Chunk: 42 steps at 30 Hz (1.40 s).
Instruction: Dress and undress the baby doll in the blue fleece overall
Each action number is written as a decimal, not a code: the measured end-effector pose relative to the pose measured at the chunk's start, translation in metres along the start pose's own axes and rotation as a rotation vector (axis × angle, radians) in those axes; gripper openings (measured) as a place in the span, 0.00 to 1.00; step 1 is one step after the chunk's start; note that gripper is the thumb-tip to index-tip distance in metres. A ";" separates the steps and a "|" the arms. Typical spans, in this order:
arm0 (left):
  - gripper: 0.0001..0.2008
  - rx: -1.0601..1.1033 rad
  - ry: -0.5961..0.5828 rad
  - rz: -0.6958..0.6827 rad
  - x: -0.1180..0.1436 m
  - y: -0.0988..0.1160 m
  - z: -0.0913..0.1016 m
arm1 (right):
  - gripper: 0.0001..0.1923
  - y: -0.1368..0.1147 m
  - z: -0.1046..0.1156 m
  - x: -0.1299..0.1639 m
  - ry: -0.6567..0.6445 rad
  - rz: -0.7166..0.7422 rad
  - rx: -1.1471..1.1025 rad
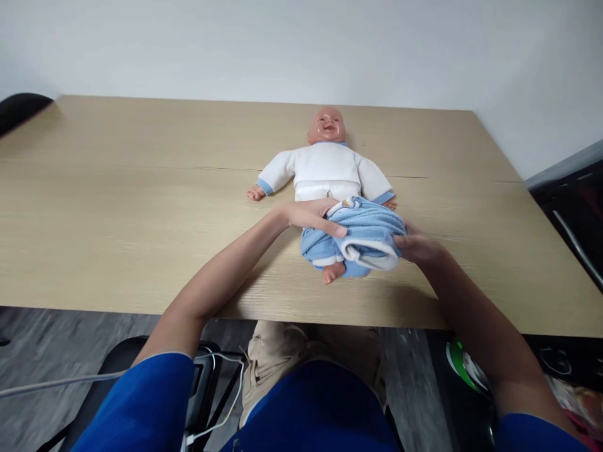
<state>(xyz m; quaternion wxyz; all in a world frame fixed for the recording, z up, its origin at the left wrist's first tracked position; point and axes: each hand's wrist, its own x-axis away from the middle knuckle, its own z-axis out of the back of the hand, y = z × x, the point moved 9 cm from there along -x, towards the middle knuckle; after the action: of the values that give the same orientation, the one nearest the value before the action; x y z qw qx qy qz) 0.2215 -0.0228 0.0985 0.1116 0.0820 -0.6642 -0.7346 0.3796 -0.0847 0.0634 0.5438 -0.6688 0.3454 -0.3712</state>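
On the worktop (141,220), both hands, left hand (313,216) and right hand (417,246), pinch the soft, floppy blue pants (362,232) bunched around the baby doll (325,163), best grabbed at the waistband.

Doll (326,164) on wooden table (117,207), both hands' fingers (330,227) gripping bunched blue trousers (362,229) at its legs.

wall (188,44): plain white | table (117,207): light wood | floor (42,351): grey | chair (21,107): black, far left

Doll's (326,164) legs mostly under blue trousers (362,232)
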 end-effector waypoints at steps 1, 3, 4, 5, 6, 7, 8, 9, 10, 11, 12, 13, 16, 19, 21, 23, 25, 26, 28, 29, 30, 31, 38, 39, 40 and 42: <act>0.36 0.035 -0.033 0.014 0.000 -0.001 -0.003 | 0.33 -0.001 -0.002 0.000 0.043 0.005 -0.028; 0.34 0.070 -0.082 0.040 0.001 -0.004 -0.008 | 0.28 -0.004 -0.010 -0.001 0.067 0.008 -0.063; 0.33 0.068 -0.083 0.050 0.001 -0.005 -0.009 | 0.26 -0.006 -0.014 -0.002 0.071 0.003 -0.084; 0.31 0.058 -0.069 0.055 0.001 -0.006 -0.008 | 0.25 -0.007 -0.017 -0.002 0.073 -0.004 -0.106; 0.30 0.045 -0.045 0.054 0.001 -0.006 -0.006 | 0.24 -0.007 -0.019 -0.003 0.073 -0.012 -0.124; 0.29 0.035 -0.020 0.049 0.001 -0.006 -0.003 | 0.25 -0.008 -0.020 -0.003 0.076 -0.018 -0.139; 0.29 0.029 0.004 0.041 0.001 -0.007 0.000 | 0.25 -0.008 -0.019 -0.004 0.083 -0.018 -0.149; 0.30 0.024 0.019 0.033 0.001 -0.008 0.002 | 0.27 -0.007 -0.016 -0.004 0.088 -0.012 -0.149; 0.32 0.019 0.029 0.027 0.001 -0.010 0.003 | 0.28 -0.007 -0.014 -0.004 0.090 0.004 -0.141; 0.34 0.018 0.038 0.019 0.001 -0.012 0.005 | 0.30 -0.008 -0.011 -0.004 0.084 0.030 -0.127; 0.36 0.019 0.050 0.006 0.002 -0.013 0.006 | 0.33 -0.009 -0.009 -0.004 0.071 0.064 -0.109; 0.37 0.023 0.064 -0.009 0.002 -0.015 0.008 | 0.35 -0.010 -0.008 -0.004 0.056 0.103 -0.085; 0.42 0.046 0.103 -0.053 0.002 -0.016 0.010 | 0.39 -0.015 -0.008 -0.007 0.060 0.183 -0.015; 0.44 0.060 0.114 -0.064 0.000 -0.016 0.009 | 0.32 -0.017 -0.008 -0.009 0.152 0.171 -0.009; 0.43 0.052 0.118 -0.068 -0.001 -0.014 0.009 | 0.26 -0.018 -0.010 -0.009 0.202 0.154 -0.050; 0.40 0.042 0.118 -0.068 -0.002 -0.014 0.009 | 0.22 -0.020 -0.012 -0.009 0.228 0.145 -0.092; 0.38 0.042 0.109 -0.058 -0.002 -0.015 0.009 | 0.19 -0.023 -0.013 -0.009 0.231 0.143 -0.107; 0.37 0.048 0.108 -0.053 -0.002 -0.017 0.009 | 0.17 -0.024 -0.014 -0.009 0.228 0.144 -0.110; 0.35 0.069 0.112 -0.050 -0.002 -0.020 0.010 | 0.15 -0.027 -0.016 -0.009 0.193 0.156 -0.129; 0.34 0.086 0.114 -0.054 -0.002 -0.021 0.010 | 0.15 -0.028 -0.019 -0.010 0.155 0.166 -0.154; 0.33 0.106 0.116 -0.057 -0.002 -0.023 0.010 | 0.15 -0.029 -0.023 -0.010 0.111 0.170 -0.186; 0.32 0.130 0.117 -0.057 -0.002 -0.024 0.010 | 0.16 -0.029 -0.027 -0.011 0.063 0.170 -0.222; 0.27 0.228 0.156 0.046 0.001 -0.035 0.010 | 0.40 -0.013 -0.034 -0.007 -0.114 0.088 -0.224; 0.27 0.225 0.146 0.065 0.002 -0.035 0.009 | 0.41 -0.010 -0.033 -0.007 -0.107 0.074 -0.200; 0.28 0.227 0.141 0.075 0.002 -0.035 0.008 | 0.41 -0.008 -0.031 -0.007 -0.086 0.058 -0.176; 0.31 0.238 0.142 0.072 0.001 -0.034 0.008 | 0.40 -0.007 -0.026 -0.007 -0.013 0.042 -0.134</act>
<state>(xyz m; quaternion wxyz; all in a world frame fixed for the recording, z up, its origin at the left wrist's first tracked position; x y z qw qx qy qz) 0.2161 -0.0121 0.0659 0.1738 0.1225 -0.7397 -0.6384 0.3540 -0.0892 0.0730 0.5077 -0.6987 0.3799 -0.3312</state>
